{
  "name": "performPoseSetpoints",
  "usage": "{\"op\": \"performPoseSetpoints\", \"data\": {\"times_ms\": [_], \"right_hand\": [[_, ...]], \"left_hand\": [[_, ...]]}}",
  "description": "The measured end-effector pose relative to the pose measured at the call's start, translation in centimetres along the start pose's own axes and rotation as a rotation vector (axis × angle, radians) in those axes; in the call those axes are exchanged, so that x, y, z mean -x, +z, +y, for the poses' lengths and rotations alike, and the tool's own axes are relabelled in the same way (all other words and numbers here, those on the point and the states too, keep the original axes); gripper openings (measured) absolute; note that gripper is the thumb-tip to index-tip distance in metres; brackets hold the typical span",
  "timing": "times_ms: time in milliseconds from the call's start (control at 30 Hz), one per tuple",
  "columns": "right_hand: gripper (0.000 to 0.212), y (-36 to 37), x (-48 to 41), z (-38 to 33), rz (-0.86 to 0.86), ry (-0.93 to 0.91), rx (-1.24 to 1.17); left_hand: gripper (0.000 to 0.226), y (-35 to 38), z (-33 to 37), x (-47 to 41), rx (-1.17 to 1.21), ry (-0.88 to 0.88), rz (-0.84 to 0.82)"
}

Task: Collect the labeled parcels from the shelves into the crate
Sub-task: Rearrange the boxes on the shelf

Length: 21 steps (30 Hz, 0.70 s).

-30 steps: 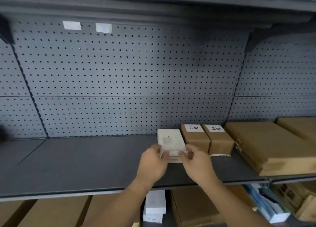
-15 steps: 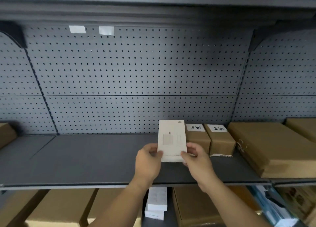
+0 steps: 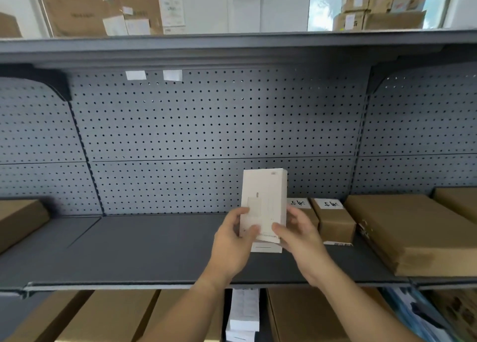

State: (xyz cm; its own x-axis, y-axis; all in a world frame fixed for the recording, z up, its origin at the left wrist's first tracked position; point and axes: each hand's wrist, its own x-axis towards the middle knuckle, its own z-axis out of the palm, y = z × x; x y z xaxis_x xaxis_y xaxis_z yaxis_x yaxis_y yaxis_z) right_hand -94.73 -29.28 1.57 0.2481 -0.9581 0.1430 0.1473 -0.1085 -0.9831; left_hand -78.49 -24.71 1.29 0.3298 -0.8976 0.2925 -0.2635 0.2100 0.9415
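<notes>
Early in the task: left hand (image 3: 232, 241) & right hand (image 3: 299, 238) both had fingers (image 3: 251, 230) curled round the lower sides of a white box (image 3: 265, 200), held upright just above the shelf (image 3: 142, 243). No crate in view, and two labelled brown boxes (image 3: 333, 220) sat on the shelf, untouched. Vs 1 s ago, the white box had gone from flat on the shelf to lifted upright.

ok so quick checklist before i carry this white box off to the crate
1. Grip: left hand and right hand both hold the white box at its lower sides: ok.
2. Clear of the shelf: box is upright, off the deck: ok.
3. Label on this box: none readable on the face shown: cannot tell.
4. Crate location: not in view: cannot tell.
5. Neighbours: two labeled brown boxes stand on the shelf to its right: ok.
</notes>
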Motion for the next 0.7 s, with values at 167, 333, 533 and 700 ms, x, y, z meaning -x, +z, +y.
{"op": "performPoseSetpoints", "data": {"times_ms": [167,333,533,700], "right_hand": [[0.036,0.7,0.4,-1.1,-0.004,-0.040,-0.141],[0.025,0.2,0.6,-1.3,0.003,-0.132,0.012],[0.057,-0.2,0.0,-0.6,0.096,-0.165,0.111],[0.063,-0.4,0.5,-0.3,0.076,-0.070,-0.028]], "left_hand": [[0.050,0.9,0.9,0.0,0.076,-0.018,-0.192],[0.037,0.8,2.0,0.0,0.022,0.026,-0.241],[0.035,0.2,2.8,0.5,0.120,0.018,-0.304],[0.033,-0.1,3.0,0.5,0.207,-0.070,-0.317]]}}
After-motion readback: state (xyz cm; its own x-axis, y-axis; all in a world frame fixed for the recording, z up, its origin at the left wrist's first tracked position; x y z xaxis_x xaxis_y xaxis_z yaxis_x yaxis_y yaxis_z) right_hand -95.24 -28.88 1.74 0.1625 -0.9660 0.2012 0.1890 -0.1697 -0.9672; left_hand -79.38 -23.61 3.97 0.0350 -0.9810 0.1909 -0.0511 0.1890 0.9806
